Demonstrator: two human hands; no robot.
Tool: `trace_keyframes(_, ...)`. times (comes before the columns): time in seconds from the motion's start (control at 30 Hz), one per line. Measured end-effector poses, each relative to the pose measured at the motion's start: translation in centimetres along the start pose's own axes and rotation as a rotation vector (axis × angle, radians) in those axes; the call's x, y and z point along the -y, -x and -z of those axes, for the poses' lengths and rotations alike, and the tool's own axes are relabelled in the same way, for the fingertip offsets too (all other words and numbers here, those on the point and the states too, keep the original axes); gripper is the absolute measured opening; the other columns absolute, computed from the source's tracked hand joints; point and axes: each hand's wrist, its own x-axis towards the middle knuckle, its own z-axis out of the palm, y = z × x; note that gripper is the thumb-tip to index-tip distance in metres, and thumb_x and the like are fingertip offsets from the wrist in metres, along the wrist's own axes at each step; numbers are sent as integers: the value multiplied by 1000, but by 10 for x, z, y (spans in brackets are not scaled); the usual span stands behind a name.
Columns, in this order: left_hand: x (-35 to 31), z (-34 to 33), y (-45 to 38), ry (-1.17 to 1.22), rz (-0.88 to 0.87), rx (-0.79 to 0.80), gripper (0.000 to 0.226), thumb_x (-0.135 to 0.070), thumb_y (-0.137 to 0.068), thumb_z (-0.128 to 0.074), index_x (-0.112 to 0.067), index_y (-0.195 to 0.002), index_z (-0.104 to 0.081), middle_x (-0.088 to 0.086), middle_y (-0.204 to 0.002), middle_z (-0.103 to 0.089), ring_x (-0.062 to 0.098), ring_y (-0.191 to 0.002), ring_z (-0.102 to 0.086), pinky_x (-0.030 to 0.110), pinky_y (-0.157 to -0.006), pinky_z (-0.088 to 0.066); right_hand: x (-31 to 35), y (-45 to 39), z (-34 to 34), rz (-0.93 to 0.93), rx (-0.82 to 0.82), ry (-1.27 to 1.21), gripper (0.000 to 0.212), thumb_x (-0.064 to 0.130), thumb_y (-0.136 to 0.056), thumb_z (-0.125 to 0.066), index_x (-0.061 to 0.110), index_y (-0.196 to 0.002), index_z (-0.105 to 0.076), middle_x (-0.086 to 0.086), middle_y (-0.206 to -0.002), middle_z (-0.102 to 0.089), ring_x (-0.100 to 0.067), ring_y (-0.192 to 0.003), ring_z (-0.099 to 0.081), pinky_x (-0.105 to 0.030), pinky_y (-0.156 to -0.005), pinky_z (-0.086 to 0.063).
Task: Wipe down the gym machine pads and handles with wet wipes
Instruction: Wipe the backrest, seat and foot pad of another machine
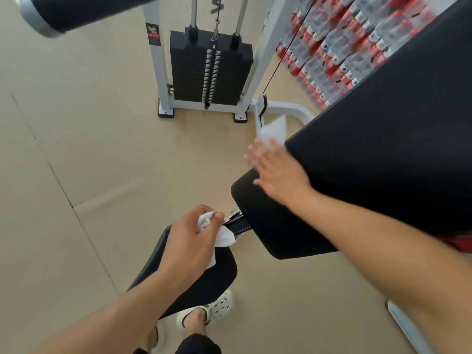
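My right hand (pixel 278 175) lies flat with straight fingers along the left edge of the large black back pad (pixel 383 129). A white wet wipe (pixel 272 131) sticks out past its fingertips, at the pad's corner. Below the hand sits the black seat pad (pixel 275 231). My left hand (pixel 189 241) grips a crumpled white wipe (pixel 225 237) just left of the seat pad, above a lower black pad (pixel 207 277). A black padded bar with a silver end cap (pixel 84 14) hangs at the top left.
A white-framed weight stack (pixel 212 70) stands ahead on the beige floor (pixel 76 149), with a cable running toward the bench. Packs of red-and-white bottles (pixel 344 47) are stacked at the top right. My foot in a white clog (pixel 214 309) is below.
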Motion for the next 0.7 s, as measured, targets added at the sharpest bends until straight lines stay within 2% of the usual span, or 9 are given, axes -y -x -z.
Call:
trace_keyframes(0.13, 24, 15, -11, -1, 9, -19, 30, -37, -98, -59, -23, -72, -61, 2, -67, -64, 10, -57, -52, 29, -58, -39, 94, 47, -54, 343, 133, 76, 72, 53, -108, -13, 11, -161, 12, -17, -164, 23, -38, -153, 22, -56, -121, 19)
trace_keyframes(0.23, 41, 30, -9, -15, 36, -13, 29, -37, -98, -59, -24, -73, -62, -4, -64, -63, 11, -62, -56, 29, -58, -40, 100, 120, -74, 547, 192, 163, 70, 50, -109, -12, 10, -161, 15, -16, -159, 32, -34, -151, 27, -58, -111, 31)
trace_keyframes(0.3, 51, 34, -6, -12, 60, -5, 29, -37, -99, -58, -24, -73, -61, -5, -62, -60, 13, -63, -55, 30, -57, -39, 66, 139, -68, 508, 130, 167, 69, 48, -109, -10, 9, -159, 18, -17, -162, 30, -34, -150, 28, -59, -108, 36)
trace_keyframes(0.33, 55, 35, -6, -10, 75, 1, 29, -37, -99, -58, -24, -73, -60, -6, -62, -59, 14, -62, -54, 30, -57, -38, 44, 135, -62, 411, 75, 147, 68, 46, -109, -7, 9, -159, 19, -19, -164, 26, -36, -150, 27, -58, -110, 35)
trace_keyframes(0.43, 60, 27, -10, 28, 89, 10, 30, -36, -99, -58, -23, -73, -60, -8, -59, -57, 15, -60, -51, 31, -57, -38, -9, 80, -37, 74, -93, 98, 64, 43, -108, 4, 7, -160, 16, -22, -167, 18, -39, -154, 18, -55, -124, 15)
trace_keyframes(0.5, 60, 19, -13, 30, 76, 14, 28, -36, -99, -58, -23, -75, -62, -6, -61, -59, 9, -59, -52, 29, -59, -40, -7, 27, -20, -17, -75, 61, 65, 47, -108, 1, 12, -161, 14, -17, -169, 10, -36, -156, 11, -55, -126, 8)
trace_keyframes(0.6, 66, 13, -17, 14, 53, 0, 28, -36, -99, -57, -22, -75, -63, -6, -65, -62, 1, -58, -53, 27, -59, -39, 47, -28, -18, 39, 1, 12, 71, 53, -107, -9, 13, -161, 13, -15, -171, 0, -36, -158, 3, -57, -125, 4)
trace_keyframes(0.7, 81, 19, -19, -17, 85, -48, 28, -37, -99, -57, -23, -76, -64, -6, -65, -64, 4, -58, -56, 28, -58, -39, 122, -35, -55, 272, 70, 58, 69, 49, -108, -8, 11, -160, 14, -17, -169, 12, -38, -156, 14, -57, -124, 11)
